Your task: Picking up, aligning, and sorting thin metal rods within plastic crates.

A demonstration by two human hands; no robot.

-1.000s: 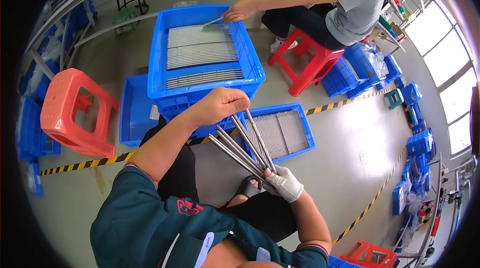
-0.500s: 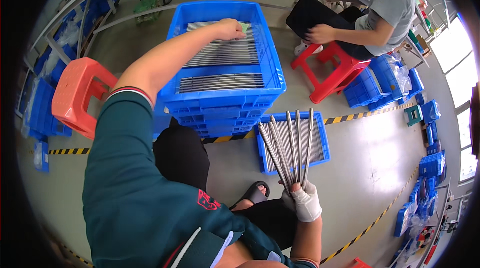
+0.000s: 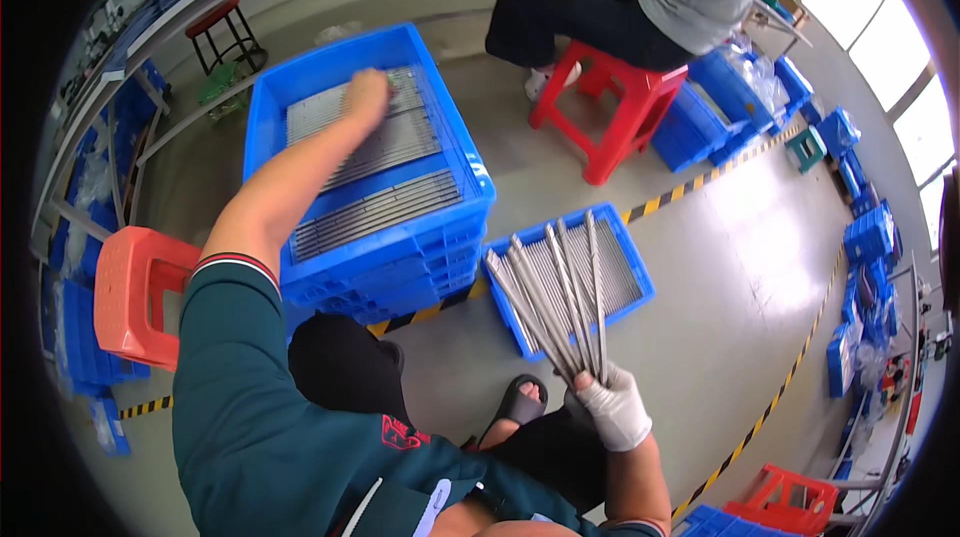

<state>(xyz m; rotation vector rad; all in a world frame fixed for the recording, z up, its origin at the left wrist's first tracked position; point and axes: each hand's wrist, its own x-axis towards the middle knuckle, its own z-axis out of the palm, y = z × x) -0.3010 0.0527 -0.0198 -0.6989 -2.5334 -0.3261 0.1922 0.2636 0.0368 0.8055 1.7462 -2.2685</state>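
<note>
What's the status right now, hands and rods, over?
Left hand down on the grey rods in the stacked blue crate. Gloved right hand gripping a fanned rod bundle over the low blue tray. Nothing blocking.

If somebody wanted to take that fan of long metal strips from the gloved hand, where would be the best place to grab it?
Probably just above the right hand, where the metal strips bunch together at the gloved fist. Higher up they splay into a fan over the small blue tray, so a grip there would likely catch only a few. Coming from the side, across the bundle, looks easiest.
</note>
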